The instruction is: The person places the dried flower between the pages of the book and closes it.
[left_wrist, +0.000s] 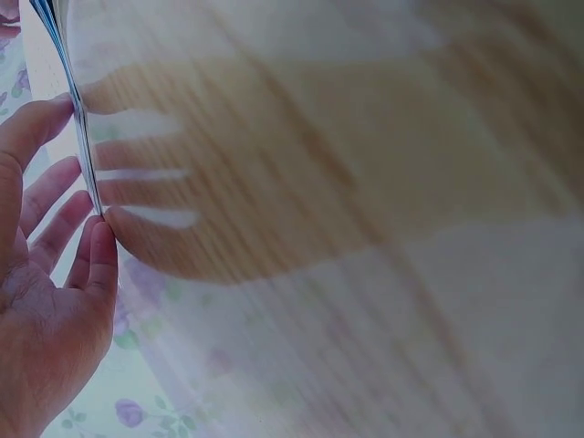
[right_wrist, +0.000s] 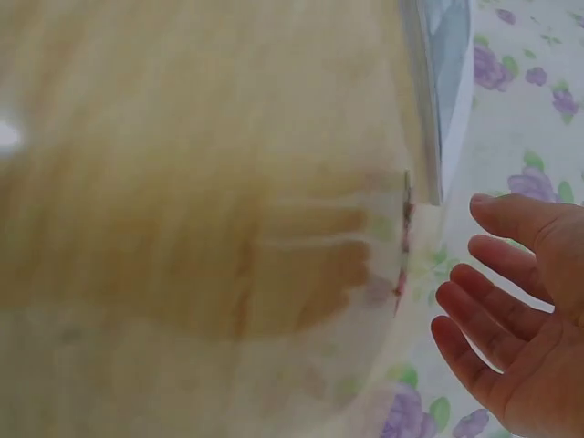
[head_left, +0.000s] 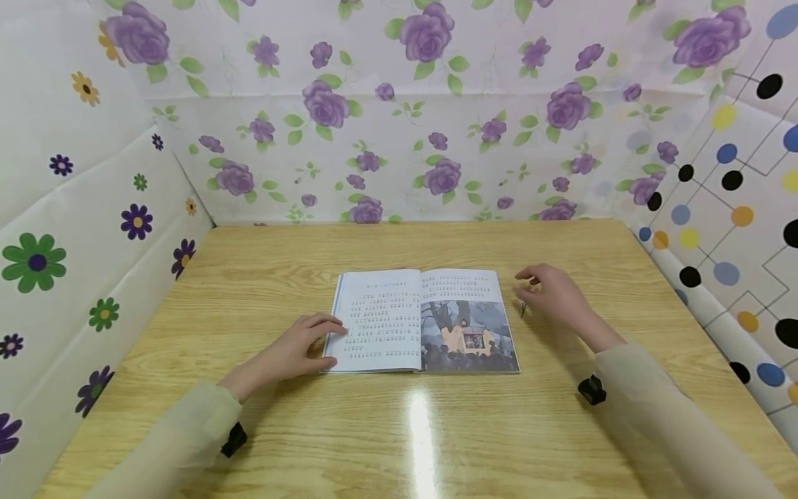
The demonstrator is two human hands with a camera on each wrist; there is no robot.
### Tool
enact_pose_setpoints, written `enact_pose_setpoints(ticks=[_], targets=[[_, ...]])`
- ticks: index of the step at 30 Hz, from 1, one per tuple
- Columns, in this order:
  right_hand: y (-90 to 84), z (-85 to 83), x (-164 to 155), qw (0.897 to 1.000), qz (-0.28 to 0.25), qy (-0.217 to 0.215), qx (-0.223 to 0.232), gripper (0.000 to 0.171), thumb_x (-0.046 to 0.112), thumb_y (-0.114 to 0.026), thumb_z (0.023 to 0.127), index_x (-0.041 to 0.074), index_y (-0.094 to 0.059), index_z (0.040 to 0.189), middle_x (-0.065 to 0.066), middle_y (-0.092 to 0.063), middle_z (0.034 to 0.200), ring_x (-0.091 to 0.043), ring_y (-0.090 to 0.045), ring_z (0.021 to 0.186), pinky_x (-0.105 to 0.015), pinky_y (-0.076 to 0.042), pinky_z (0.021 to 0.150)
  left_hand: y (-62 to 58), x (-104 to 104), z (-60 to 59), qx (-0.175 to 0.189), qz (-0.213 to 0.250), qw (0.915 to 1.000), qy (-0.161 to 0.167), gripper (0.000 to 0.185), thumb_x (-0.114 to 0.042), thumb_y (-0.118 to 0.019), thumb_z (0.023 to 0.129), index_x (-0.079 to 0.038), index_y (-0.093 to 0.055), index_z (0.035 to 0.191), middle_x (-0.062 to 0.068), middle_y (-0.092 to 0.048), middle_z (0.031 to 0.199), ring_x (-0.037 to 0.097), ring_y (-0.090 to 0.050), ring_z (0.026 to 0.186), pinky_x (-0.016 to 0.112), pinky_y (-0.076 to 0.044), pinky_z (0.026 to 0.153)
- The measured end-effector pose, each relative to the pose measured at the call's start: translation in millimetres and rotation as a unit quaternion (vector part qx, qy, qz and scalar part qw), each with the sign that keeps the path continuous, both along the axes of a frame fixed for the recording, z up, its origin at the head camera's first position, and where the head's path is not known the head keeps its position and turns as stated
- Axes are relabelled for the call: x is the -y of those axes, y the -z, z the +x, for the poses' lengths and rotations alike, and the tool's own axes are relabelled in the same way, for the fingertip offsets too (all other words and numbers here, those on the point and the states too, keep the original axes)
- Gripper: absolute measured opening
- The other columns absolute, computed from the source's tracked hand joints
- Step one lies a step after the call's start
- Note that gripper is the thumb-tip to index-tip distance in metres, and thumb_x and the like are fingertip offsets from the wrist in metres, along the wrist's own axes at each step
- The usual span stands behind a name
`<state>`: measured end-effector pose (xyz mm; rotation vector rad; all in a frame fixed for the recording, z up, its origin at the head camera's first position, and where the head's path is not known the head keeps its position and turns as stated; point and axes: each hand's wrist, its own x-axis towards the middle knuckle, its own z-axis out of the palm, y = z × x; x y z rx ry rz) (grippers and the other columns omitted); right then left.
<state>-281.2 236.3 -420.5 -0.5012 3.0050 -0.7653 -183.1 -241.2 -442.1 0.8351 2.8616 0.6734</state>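
An open book (head_left: 383, 326) lies flat on the wooden table, text on its left page and a picture of a house among trees on the right page. My left hand (head_left: 298, 348) rests at the book's left edge, fingertips on the page and thumb by the lower corner. In the left wrist view, the left hand (left_wrist: 64, 274) touches the book's thin edge (left_wrist: 85, 137). Right of the book, my right hand (head_left: 557, 298) hovers with fingers loosely bent, holding nothing. Below its fingertips lies a small thin flat piece (head_left: 521, 307), reddish and green in the right wrist view; its kind is unclear.
The wooden table (head_left: 268, 277) has a glossy, reflecting surface. A cloth with purple roses (head_left: 324, 104) hangs at the back, flowered cloth (head_left: 37, 263) on the left, dotted cloth (head_left: 742, 215) on the right. A black device (head_left: 591, 390) sits under the right wrist.
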Motion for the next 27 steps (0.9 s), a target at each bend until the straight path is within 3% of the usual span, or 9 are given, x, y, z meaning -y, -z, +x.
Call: enact_pose_setpoints(ticks=[13,22,27], targets=[[18.8,7.1,-11.8,0.999,0.031,-0.010,0.010,0.030,0.024,-0.072,0.089,0.000,-0.067,0.107,-0.018,-0.062,0.105,-0.028,-0.062,0.092,-0.047,-0.052,0.083,1.0,0.6,-1.4,0.001,0.003,1.0000,0.005,0.048,-0.023,-0.076,0.087,-0.012,-0.061,0.132,0.009,-0.054,0.140,0.033,-0.048,0.129,0.053,-0.040,0.108],[14.6,14.2,-13.2,0.999,0.046,0.000,0.021,0.030,0.029,-0.073,0.089,0.005,-0.066,0.105,-0.015,-0.058,0.103,-0.025,-0.057,0.088,-0.043,-0.050,0.076,0.6,0.7,0.1,0.003,0.006,1.0000,0.000,0.049,-0.022,-0.076,0.087,-0.012,-0.061,0.132,0.009,-0.054,0.140,0.034,-0.047,0.130,0.054,-0.039,0.108],[16.7,13.4,-18.3,0.999,0.032,-0.017,0.020,0.026,0.026,-0.072,0.090,0.007,-0.067,0.106,-0.014,-0.060,0.101,-0.024,-0.056,0.088,-0.041,-0.049,0.076,0.6,0.3,0.1,0.003,0.005,1.0000,-0.002,0.048,-0.022,-0.076,0.087,-0.012,-0.061,0.132,0.009,-0.054,0.140,0.034,-0.047,0.130,0.054,-0.039,0.108]])
